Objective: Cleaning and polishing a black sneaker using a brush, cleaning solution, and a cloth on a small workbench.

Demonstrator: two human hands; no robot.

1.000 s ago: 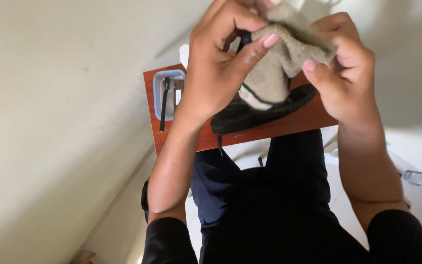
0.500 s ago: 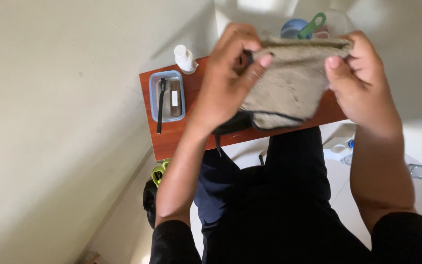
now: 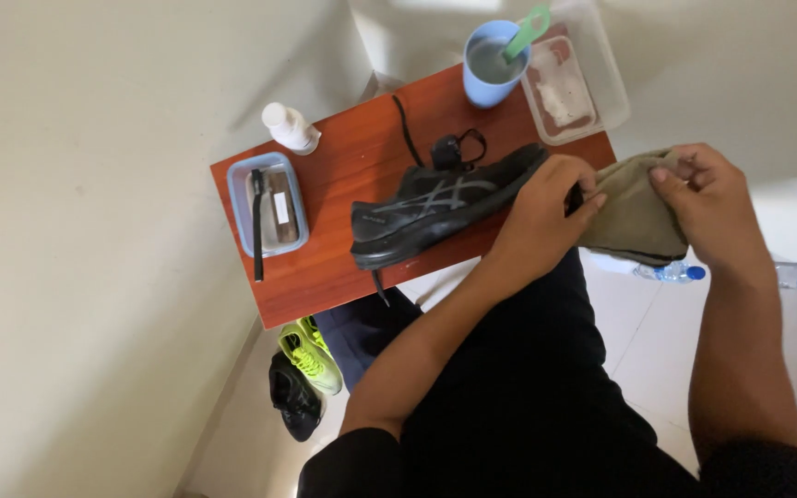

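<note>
Both hands, left hand (image 3: 546,217) and right hand (image 3: 707,198), pinch a beige cloth (image 3: 634,217) at 3 o'clock of the black shoe (image 3: 440,205). The shoe lies on a small red-brown table (image 3: 343,267) beside cream walls, with a blue cup (image 3: 493,63) at 12 o'clock.

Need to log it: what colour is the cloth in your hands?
Olive-brown cloth; head view.

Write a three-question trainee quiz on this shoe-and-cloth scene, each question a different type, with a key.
1. True or false: both hands, left hand and right hand, grip the folded olive-brown cloth.
2. The green-handled tool stands in: A) light blue cup B) clear plastic tub C) white bottle
3. Fill in: the black running shoe lies on the small reddish-brown wooden ____.

Key: 1 true; 2 A; 3 table.
</note>
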